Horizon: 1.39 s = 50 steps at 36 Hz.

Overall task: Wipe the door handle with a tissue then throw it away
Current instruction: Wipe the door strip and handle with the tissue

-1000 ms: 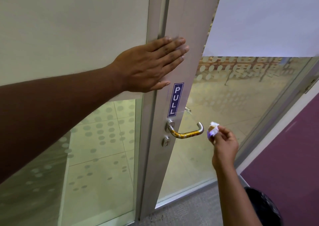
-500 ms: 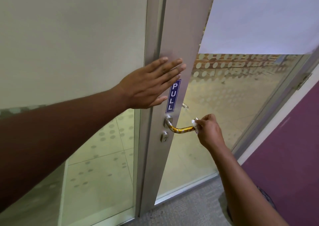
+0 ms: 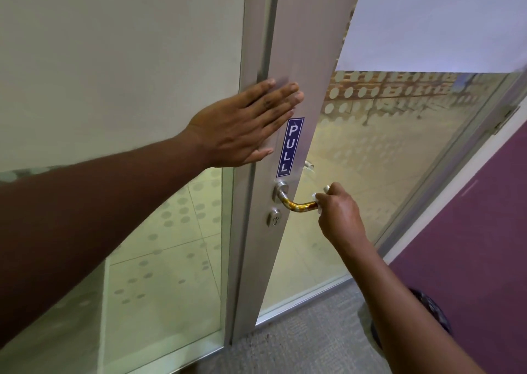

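Head view: right hand (image 3: 338, 212) presses tissue (image 3: 317, 200) against door handle (image 3: 299, 204).

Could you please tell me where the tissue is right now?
The tissue is bunched in the right hand, pressed against the outer end of the door handle, below the PULL sign.

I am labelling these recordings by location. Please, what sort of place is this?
Probably an office or similar commercial building, in a corridor. The signs: a metal-framed glass door with frosted dots, a blue PULL sticker above the lever handle, and grey carpet beside a purple wall.
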{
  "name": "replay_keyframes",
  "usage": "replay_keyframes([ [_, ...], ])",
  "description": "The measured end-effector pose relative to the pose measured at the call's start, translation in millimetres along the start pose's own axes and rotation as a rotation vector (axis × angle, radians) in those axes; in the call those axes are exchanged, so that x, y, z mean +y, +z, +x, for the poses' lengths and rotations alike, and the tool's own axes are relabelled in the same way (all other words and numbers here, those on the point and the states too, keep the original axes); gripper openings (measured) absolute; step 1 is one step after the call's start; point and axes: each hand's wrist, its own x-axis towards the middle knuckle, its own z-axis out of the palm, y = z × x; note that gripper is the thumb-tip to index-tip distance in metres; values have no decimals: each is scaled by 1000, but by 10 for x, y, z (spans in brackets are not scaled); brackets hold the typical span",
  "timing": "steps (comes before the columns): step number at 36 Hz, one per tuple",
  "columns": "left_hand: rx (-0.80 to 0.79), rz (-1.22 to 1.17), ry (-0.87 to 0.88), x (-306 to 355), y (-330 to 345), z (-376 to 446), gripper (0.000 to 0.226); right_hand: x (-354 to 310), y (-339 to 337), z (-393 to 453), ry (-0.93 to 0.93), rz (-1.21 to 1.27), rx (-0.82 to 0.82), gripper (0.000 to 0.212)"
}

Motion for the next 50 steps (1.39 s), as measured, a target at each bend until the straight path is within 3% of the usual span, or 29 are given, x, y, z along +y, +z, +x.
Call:
replay_keyframes([
  [5, 30, 9, -1, 0, -4, -1, 78, -237, 66, -61, -4, 19, 23, 16],
  [10, 21, -5, -12, -6, -16, -2, 79, -440, 48, -107, -56, 71, -3, 26],
  [15, 36, -17, -13, -9, -6, -9, 80, -258, -83, 10, 123, 338, 115, 23],
  [19, 42, -7, -7, -4, -2, -6, 80, -17, -132, 56, 178, 323, 83, 17],
  [25, 45, 8, -4, 6, 17, -8, 79, 70, -99, -34, 16, 142, -68, 28],
  [29, 39, 4, -3, 2, 3, -9, 79, 42, -25, -79, -55, 43, -31, 39],
  [33, 41, -7, -3, 8, -1, -8, 78, 61, 28, -97, -73, 1, 9, 33],
  [37, 42, -2, -6, 2, -1, -4, 78, 48, 36, -92, -184, 3, 21, 31],
  [40, 41, -9, -8, 1, -7, -9, 78, 60, -11, -34, -219, 191, 8, 30],
  [43, 35, -19, -5, 6, -14, -10, 78, 194, -20, 0, -39, 503, 97, 26],
  [47, 32, -37, -9, 8, -18, -10, 78, 424, 170, -69, 532, 1080, 297, 15],
  [50, 31, -49, -11, 9, -20, -6, 78, 456, 376, -107, 766, 1351, 241, 14],
])
